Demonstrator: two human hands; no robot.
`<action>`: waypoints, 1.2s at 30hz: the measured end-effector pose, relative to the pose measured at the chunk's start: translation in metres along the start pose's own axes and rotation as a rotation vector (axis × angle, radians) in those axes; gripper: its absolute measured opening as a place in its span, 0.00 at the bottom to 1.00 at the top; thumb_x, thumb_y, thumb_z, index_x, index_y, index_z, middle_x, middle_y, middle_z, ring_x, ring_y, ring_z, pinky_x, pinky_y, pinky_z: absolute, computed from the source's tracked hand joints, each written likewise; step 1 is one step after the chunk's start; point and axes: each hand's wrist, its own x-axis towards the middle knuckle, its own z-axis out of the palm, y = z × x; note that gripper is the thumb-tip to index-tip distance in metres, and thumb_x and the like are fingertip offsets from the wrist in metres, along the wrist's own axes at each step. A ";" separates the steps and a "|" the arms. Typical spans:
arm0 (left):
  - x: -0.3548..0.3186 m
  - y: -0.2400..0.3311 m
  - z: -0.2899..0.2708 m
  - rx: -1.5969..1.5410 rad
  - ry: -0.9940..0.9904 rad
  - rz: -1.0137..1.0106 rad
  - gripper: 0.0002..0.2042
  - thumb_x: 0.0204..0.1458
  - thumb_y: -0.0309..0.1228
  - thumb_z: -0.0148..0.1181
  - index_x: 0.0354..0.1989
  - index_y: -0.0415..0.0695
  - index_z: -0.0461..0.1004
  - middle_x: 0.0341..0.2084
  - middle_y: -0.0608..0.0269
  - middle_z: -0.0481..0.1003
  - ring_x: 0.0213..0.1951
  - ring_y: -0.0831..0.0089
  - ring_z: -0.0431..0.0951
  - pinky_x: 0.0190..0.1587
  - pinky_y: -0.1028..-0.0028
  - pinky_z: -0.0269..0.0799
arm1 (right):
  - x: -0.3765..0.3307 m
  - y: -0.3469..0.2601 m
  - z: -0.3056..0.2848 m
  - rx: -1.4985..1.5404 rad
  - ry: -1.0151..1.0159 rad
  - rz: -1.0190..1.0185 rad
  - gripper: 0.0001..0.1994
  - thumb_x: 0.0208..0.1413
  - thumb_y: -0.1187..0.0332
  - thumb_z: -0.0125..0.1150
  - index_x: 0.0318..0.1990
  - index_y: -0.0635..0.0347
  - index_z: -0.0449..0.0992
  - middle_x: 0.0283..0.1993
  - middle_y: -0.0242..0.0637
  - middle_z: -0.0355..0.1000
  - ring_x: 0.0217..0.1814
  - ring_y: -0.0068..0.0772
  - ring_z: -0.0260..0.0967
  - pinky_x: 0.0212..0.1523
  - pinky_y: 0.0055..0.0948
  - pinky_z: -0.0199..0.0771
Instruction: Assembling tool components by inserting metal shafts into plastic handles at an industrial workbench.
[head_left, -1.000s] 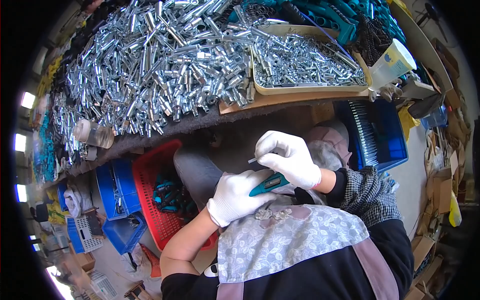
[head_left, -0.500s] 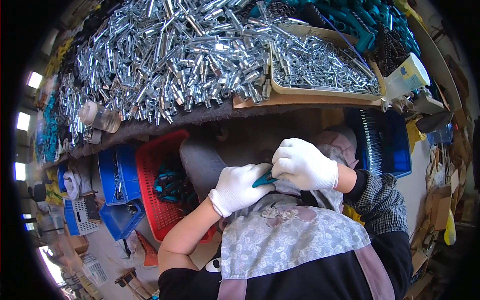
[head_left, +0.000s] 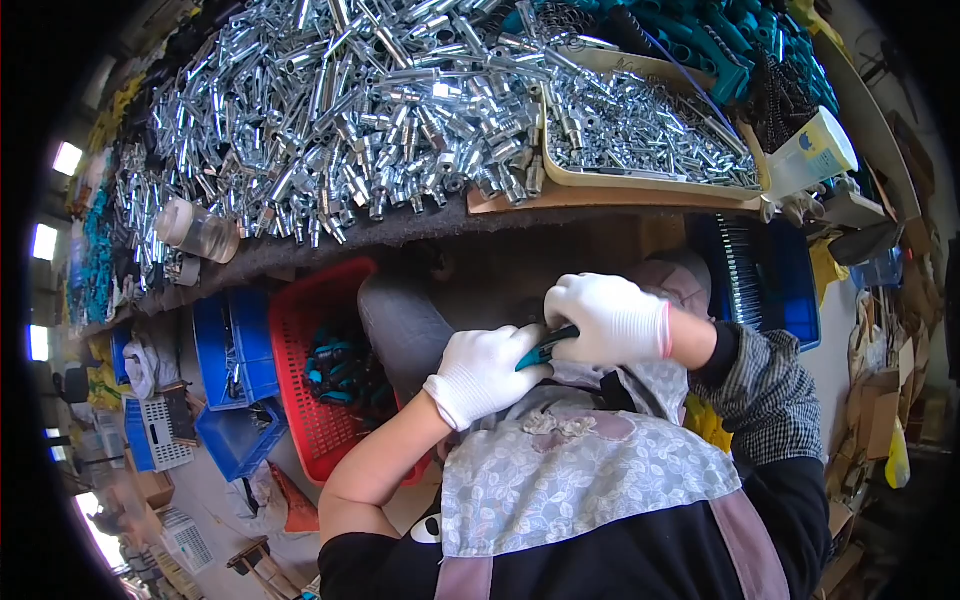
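— Where is the teal handle (head_left: 546, 349) right now?

— It sits between your two gloved hands, just below the bench (head_left: 420, 232) edge, over your lap. Your left hand (head_left: 484, 372) has its fingers curled shut around the lower end; your right hand (head_left: 608, 320) is closed over the upper end, so only a short teal stretch shows.

— And what lies around the bench?

— On the bench, a big heap of shiny metal tubes (head_left: 330, 110), with a tray of small metal parts (head_left: 640, 130) to the right of it. Under the bench, left of your left hand, a red basket (head_left: 310, 330) holds more teal handles; a blue crate (head_left: 235, 345) stands just beside it.
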 end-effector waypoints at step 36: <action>0.022 0.015 -0.012 -0.211 0.235 0.083 0.24 0.42 0.29 0.72 0.51 0.41 0.76 0.41 0.49 0.79 0.41 0.51 0.81 0.44 0.63 0.77 | 0.030 0.110 -0.115 -0.184 0.711 0.181 0.10 0.56 0.62 0.57 0.32 0.56 0.81 0.34 0.46 0.78 0.38 0.52 0.77 0.41 0.45 0.76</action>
